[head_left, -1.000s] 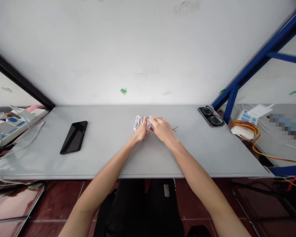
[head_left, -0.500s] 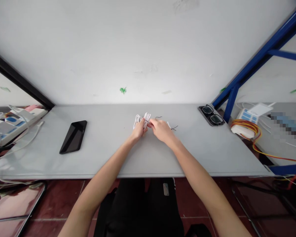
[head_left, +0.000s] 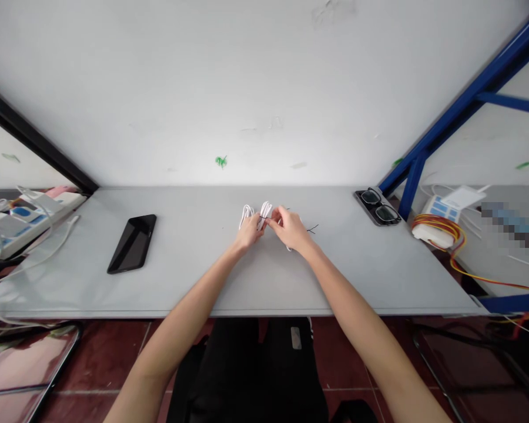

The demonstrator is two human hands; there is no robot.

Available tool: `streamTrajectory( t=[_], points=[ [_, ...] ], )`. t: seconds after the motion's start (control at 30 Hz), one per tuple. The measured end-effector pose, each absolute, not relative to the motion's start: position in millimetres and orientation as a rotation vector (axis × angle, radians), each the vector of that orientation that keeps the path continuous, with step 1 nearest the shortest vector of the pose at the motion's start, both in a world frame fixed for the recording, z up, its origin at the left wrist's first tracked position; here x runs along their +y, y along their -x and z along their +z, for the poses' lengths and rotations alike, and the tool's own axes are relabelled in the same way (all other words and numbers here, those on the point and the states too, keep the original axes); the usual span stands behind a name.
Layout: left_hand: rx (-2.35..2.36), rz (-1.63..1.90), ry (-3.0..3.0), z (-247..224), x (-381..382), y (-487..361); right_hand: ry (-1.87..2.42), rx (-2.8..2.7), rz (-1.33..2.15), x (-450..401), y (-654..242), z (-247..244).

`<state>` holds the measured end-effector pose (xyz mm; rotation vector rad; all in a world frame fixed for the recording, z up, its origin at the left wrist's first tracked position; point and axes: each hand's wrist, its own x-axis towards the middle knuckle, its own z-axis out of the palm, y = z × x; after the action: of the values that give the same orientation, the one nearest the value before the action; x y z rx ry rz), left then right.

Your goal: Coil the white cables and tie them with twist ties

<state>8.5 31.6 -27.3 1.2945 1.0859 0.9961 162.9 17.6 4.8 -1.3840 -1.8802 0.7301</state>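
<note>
A coiled white cable (head_left: pixel 252 215) stands in loops on the grey table, and my left hand (head_left: pixel 248 232) pinches its lower part. My right hand (head_left: pixel 288 229) is just to the right, with its fingertips close to the coil. A thin black wire (head_left: pixel 270 218) runs across the coil into those fingers. A loose black wire end (head_left: pixel 312 228) lies on the table beyond my right hand. A strand of white cable (head_left: pixel 288 248) shows under that hand's wrist side. Part of the coil is hidden behind my fingers.
The grey table (head_left: pixel 194 276) holds a black smartphone (head_left: pixel 132 244) to the left and black glasses (head_left: pixel 377 207) at the back right. A power strip (head_left: pixel 17 220) with white cables lies at far left. Red-yellow wires (head_left: pixel 436 229) and a blue metal frame (head_left: pixel 467 111) are at right.
My right hand's fingers have curled in closer to the coil, and the black wire now lies across it. My left hand has stayed on the coil.
</note>
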Motion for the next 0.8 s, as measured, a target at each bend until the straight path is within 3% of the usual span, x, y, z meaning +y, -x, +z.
streamTrajectory(
  t=[0.27,0.53,0.8],
  points=[
    [0.977,0.868,-1.112,-21,28,-11,1.271,-2.040,0.755,18,-170,12],
    [1.065,0.897,-1.332,-16,22,-11,1.276,-2.131,0.565,18,-169,10],
    [1.061,1.009,-1.503,-19,26,-9,1.227,-2.061,0.723,18,-168,9]
  ],
)
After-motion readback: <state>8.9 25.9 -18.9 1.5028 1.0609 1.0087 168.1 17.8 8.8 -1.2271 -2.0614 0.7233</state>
